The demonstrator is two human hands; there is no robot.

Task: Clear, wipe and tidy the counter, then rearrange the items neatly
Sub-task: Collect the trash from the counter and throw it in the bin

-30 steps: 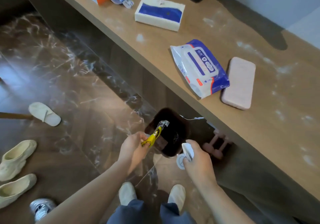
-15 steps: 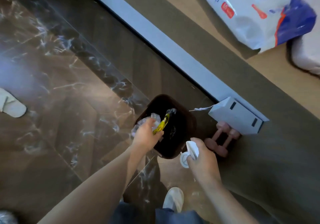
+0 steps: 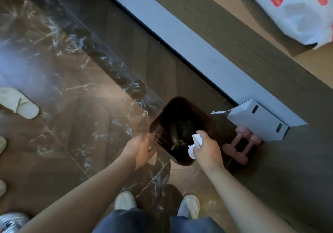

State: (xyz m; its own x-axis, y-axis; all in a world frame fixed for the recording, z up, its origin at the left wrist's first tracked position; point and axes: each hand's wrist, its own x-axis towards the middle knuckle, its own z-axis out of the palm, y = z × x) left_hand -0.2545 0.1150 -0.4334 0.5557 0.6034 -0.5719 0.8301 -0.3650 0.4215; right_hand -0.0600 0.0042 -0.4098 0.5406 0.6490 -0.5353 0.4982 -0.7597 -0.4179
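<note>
Your feet: pale slippers [image 3: 125,200] at the bottom centre, standing on the dark marbled floor [image 3: 72,124].
Your left hand [image 3: 139,149]: lower centre, at the near-left rim of the bin. The fingers are loosely bent and grip nothing you can make out.
Your right hand [image 3: 207,150]: just right of the left hand, over the bin's near-right corner. The fingers are curled round a small white plastic piece [image 3: 195,141] that pokes out towards the bin.
Bin [image 3: 158,117]: dark brown and squarish, on the floor at the centre of the frame.
Wrapper [image 3: 175,141]: yellowish and blurred, lying inside the bin, apart from both hands.
Dumbbells [image 3: 241,148]: a pink pair on the floor just right of the bin.
Box [image 3: 257,123]: grey-white, just beyond the dumbbells, with a thin white cord running from it towards the bin.
Loose slipper [image 3: 18,103]: at the left edge, well apart from the bin.
Bench [image 3: 319,65]: runs diagonally across the upper right.
Pack of wipes [image 3: 297,7]: white with red print, lying on the bench in the upper right corner, cut off by the frame.
</note>
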